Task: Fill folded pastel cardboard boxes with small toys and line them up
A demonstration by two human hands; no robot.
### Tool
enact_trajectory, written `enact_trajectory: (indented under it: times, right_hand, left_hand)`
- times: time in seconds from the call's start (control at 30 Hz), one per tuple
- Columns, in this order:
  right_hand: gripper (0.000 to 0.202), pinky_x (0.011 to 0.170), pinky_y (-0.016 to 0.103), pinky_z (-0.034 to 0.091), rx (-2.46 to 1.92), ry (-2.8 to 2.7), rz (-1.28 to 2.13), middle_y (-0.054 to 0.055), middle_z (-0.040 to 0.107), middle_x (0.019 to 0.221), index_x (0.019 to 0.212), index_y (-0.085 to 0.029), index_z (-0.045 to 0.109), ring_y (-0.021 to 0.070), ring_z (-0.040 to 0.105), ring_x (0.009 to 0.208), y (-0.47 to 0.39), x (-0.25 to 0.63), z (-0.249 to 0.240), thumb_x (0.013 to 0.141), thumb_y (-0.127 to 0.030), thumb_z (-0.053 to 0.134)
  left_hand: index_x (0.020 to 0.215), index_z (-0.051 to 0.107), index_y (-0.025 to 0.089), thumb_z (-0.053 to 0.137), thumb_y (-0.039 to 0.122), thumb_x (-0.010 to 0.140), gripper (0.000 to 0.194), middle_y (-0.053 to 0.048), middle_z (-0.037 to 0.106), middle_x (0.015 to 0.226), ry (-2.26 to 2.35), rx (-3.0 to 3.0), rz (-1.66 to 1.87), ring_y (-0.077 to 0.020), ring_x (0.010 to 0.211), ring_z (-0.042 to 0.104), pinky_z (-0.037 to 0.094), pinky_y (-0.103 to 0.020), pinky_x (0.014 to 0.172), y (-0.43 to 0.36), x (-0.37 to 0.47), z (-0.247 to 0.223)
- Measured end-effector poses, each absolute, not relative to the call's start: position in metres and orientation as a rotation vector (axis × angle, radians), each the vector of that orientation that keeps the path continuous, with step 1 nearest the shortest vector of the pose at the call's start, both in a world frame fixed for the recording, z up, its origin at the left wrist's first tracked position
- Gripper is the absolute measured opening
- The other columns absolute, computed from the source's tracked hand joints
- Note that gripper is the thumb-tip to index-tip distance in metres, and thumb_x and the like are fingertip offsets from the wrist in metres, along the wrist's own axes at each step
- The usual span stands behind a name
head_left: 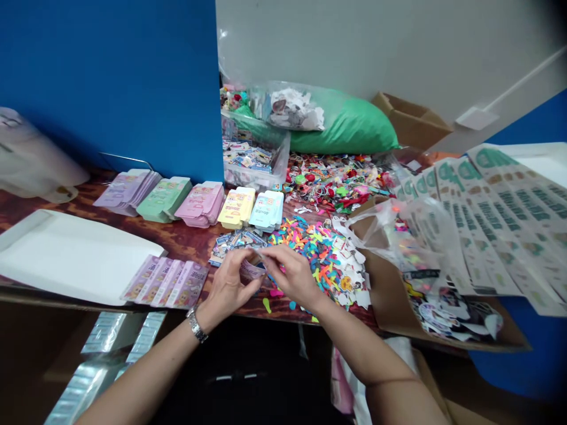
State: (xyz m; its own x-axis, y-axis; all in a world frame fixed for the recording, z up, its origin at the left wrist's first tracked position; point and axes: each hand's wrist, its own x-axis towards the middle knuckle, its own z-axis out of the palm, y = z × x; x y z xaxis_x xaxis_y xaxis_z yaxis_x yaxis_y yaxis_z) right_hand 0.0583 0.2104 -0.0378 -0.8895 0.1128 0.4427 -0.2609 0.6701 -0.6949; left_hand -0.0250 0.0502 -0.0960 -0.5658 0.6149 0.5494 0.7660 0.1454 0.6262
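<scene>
My left hand (230, 286), with a metal watch at the wrist, is wrapped round a small purple box (252, 271) near the table's front edge. The fingers of my right hand (290, 273) are pinched together at the top of that box; what lies between them is too small to make out. Just behind my hands is a pile of small printed packets (234, 243). Colourful small pieces (310, 239) and white cut-outs (349, 260) spread to the right. Filled purple boxes (166, 282) stand in a row to the left, at a white tray (80, 254).
Flat carton stacks in purple (126, 190), green (163, 199), pink (201, 202), yellow (237, 208) and blue (267, 209) line the back. Behind are a clear bin (254, 177) and a green bag (349, 127). An open cardboard box (387, 295) stands right, beside printed sheets (500, 218).
</scene>
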Motion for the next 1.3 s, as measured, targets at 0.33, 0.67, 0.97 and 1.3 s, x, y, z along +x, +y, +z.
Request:
enact_trajectory:
  times: [0.33, 0.67, 0.97, 1.3]
  right_hand:
    - [0.016, 0.067, 0.022, 0.053, -0.164, -2.386, 1.477, 0.003, 0.07, 0.096, 0.102, -0.019, 0.069, 0.0137, 0.066, 0.085, 0.203, 0.056, -0.03, 0.089, -0.02, 0.059]
    - [0.039, 0.101, 0.037, 0.05, 0.147, -2.422, 0.882, 0.008, 0.068, 0.12, 0.126, -0.019, 0.061, 0.019, 0.061, 0.114, 0.182, 0.069, -0.039, 0.092, -0.007, 0.048]
    - [0.059, 0.105, 0.039, 0.049, 0.228, -2.353, 0.89, 0.009, 0.06, 0.131, 0.148, -0.022, 0.038, 0.0201, 0.052, 0.128, 0.166, 0.069, -0.071, 0.092, -0.004, 0.044]
    - [0.049, 0.103, 0.037, 0.046, 0.093, -2.49, 1.239, 0.008, 0.059, 0.13, 0.143, -0.023, 0.042, 0.0198, 0.054, 0.12, 0.15, 0.052, -0.095, 0.096, -0.019, 0.049]
  left_hand:
    - [0.153, 0.01, 0.018, 0.063, 0.029, 0.084, 0.088, -0.018, 0.05, 0.134, -2.389, -1.326, -1.257, -0.0281, 0.121, 0.054, 0.049, -0.041, 0.098, 0.045, -0.018, -0.089]
    - [0.151, -0.01, 0.001, 0.056, 0.036, 0.085, 0.1, -0.023, 0.056, 0.108, -2.358, -1.318, -0.688, -0.0349, 0.094, 0.058, 0.053, -0.05, 0.077, 0.042, -0.019, -0.089]
    - [0.154, -0.005, 0.015, 0.055, 0.032, 0.086, 0.092, -0.019, 0.044, 0.121, -2.56, -1.401, -0.72, -0.0295, 0.103, 0.054, 0.054, -0.042, 0.082, 0.022, -0.015, -0.08]
    - [0.147, 0.036, 0.023, 0.044, 0.023, 0.092, 0.056, -0.012, 0.057, 0.094, -2.709, -1.228, -0.019, -0.0304, 0.091, 0.057, 0.05, -0.049, 0.08, -0.021, -0.014, -0.072]
